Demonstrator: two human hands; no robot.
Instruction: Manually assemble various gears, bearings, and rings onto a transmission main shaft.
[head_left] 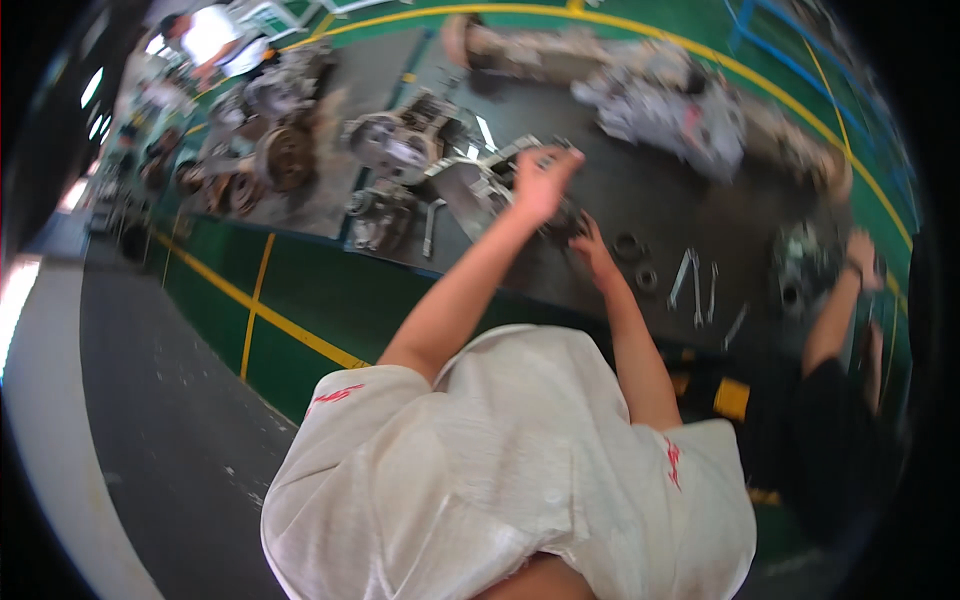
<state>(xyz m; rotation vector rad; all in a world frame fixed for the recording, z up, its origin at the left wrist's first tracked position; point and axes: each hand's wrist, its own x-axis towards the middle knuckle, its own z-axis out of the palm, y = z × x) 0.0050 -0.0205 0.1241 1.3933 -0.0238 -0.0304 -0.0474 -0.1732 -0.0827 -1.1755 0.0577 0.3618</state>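
A grey cast-metal housing [468,192] with an open cavity lies on the dark workbench [640,205] in front of me. Over its right side is my left hand [543,185], its fingers curled and blurred. What they close round is mostly hidden. Lower and to the right, my right hand [597,258] has thumb and fingers about a dark metal part [563,218] at the housing's near end. Two dark rings, a larger ring [628,246] and a smaller ring [646,278], lie just right of that hand.
Several wrenches [683,280] lie to the right, with one more wrench [431,228] left of the housing. Gearbox castings [395,145] and a long axle assembly [570,55] surround the work. A co-worker's hand [862,258] is beside another casting [800,265] at the right.
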